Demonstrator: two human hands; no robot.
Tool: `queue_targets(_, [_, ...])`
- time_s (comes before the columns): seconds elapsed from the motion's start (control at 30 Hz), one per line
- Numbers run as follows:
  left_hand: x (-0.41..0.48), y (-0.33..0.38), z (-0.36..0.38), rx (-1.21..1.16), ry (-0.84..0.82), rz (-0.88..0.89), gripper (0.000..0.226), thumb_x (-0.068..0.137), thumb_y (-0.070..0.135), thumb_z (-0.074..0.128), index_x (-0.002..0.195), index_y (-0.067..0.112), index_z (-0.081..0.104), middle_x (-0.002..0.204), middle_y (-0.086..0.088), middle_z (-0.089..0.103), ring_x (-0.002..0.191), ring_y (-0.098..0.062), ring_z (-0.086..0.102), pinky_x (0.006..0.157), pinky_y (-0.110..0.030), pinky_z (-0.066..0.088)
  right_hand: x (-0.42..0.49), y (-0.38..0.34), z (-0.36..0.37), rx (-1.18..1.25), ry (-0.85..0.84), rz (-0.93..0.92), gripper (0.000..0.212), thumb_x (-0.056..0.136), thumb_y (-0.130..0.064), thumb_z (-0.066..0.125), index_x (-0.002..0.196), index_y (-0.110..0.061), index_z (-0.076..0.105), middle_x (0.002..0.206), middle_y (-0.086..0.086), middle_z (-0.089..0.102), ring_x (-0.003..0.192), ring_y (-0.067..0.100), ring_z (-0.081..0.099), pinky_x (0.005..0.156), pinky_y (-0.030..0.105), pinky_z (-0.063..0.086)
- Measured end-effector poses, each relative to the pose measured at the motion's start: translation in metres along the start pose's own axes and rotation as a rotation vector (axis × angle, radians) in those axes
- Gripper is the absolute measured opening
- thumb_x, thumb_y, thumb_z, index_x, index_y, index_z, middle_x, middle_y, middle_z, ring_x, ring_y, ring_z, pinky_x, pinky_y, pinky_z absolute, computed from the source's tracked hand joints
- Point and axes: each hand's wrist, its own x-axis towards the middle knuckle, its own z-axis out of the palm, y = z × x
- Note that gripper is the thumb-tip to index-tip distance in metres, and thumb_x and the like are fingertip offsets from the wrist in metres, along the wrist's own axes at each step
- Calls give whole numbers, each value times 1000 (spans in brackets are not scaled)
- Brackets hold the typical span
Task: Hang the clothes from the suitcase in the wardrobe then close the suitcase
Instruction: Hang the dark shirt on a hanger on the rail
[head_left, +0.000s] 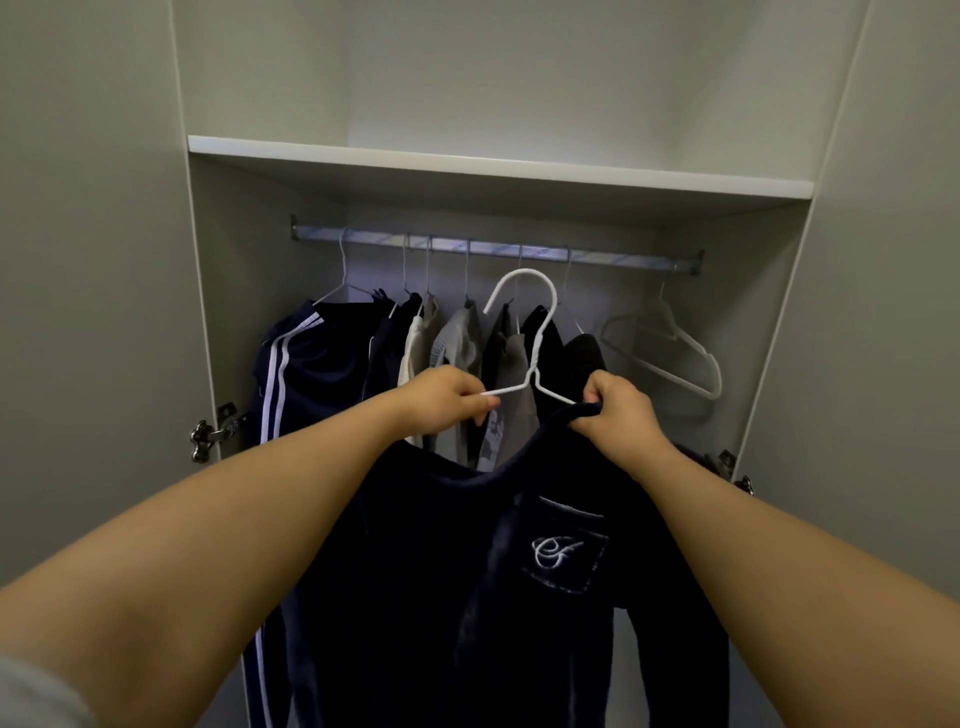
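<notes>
Before us the wardrobe (498, 166) stands open, clothes (322, 364) hanging on its rail (613, 255). Our left hand (449, 397) pinches one end of the white hanger (535, 332); our right hand (618, 410) grips the other end with the collar of the navy top (467, 571), below the rail.

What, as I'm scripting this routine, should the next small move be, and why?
Probably slip the bare left arm of the white hanger into the neck of the navy top. The left hand pinches that arm outside the fabric, the right hand grips the collar, and the hook is below the rail, so it can't hang yet.
</notes>
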Motion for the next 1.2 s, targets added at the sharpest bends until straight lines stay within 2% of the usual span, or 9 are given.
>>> queue_targets(0.13, [5, -3, -8, -171, 162, -27, 29, 94, 32, 55, 72, 14, 63, 72, -7, 50, 66, -18, 46, 61, -24, 38, -3, 15, -22, -178, 10, 51, 32, 83, -11, 62, 75, -24, 34, 83, 2, 52, 81, 27, 52, 72, 33, 37])
queue_targets(0.27, [8, -13, -15, -226, 298, -36, 33, 92, 29, 59, 88, -3, 67, 63, -2, 45, 56, -13, 40, 54, -24, 32, -11, 29, -42, -458, 11, 236, 30, 90, -15, 53, 117, -20, 40, 114, 9, 61, 110, 31, 55, 93, 37, 34])
queue_targets(0.43, [13, -8, -6, -361, 279, -10, 14, 86, 19, 67, 74, 14, 63, 78, -8, 59, 77, -20, 54, 76, -35, 48, -8, 20, -36, -354, -169, 307, 22, 88, -13, 47, 105, -21, 59, 108, 8, 59, 113, 30, 53, 99, 37, 35])
queue_targets(0.57, [13, -1, 1, -433, 244, -20, 20, 82, 13, 71, 67, 17, 60, 71, -4, 55, 71, -17, 52, 77, -32, 46, -10, 17, -29, -59, -270, 301, 16, 83, -9, 53, 70, -17, 58, 77, 5, 55, 78, 24, 52, 72, 30, 41])
queue_targets(0.63, [13, 2, 5, -453, 215, -32, 19, 81, 10, 72, 67, 16, 60, 68, -3, 55, 67, -15, 53, 70, -25, 46, -11, 15, -25, 42, -293, 300, 18, 84, -14, 57, 67, -15, 60, 75, 5, 56, 74, 20, 51, 71, 29, 40])
queue_targets(0.73, [14, 10, 17, -468, 117, -38, 20, 80, 5, 72, 68, 14, 59, 68, -4, 60, 66, -12, 57, 67, -20, 46, -14, 9, -21, 144, -283, 320, 40, 89, -25, 59, 53, -13, 48, 57, 1, 47, 57, 15, 43, 60, 23, 35])
queue_targets(0.9, [21, 17, 37, -349, -8, -30, 18, 81, 7, 70, 70, 16, 59, 76, -2, 61, 86, -18, 58, 90, -33, 48, -27, 22, -26, 195, -330, 446, 45, 88, -26, 63, 53, -13, 37, 54, 1, 36, 49, 14, 30, 53, 22, 27])
queue_targets(1.03, [27, 26, 51, -194, -105, -19, 12, 87, 15, 65, 76, 18, 62, 80, 4, 60, 88, -15, 56, 82, -28, 46, -40, 35, -26, 162, -338, 535, 42, 85, -24, 66, 53, -11, 42, 53, 3, 38, 47, 15, 30, 47, 23, 25])
queue_targets(1.2, [29, 50, 67, 49, -276, 132, 17, 92, 12, 56, 102, 14, 70, 107, 0, 68, 91, -5, 55, 83, -17, 39, -60, 60, -40, 89, -353, 643, 44, 86, -21, 63, 50, -10, 42, 35, -2, 36, 34, 11, 27, 38, 16, 21])
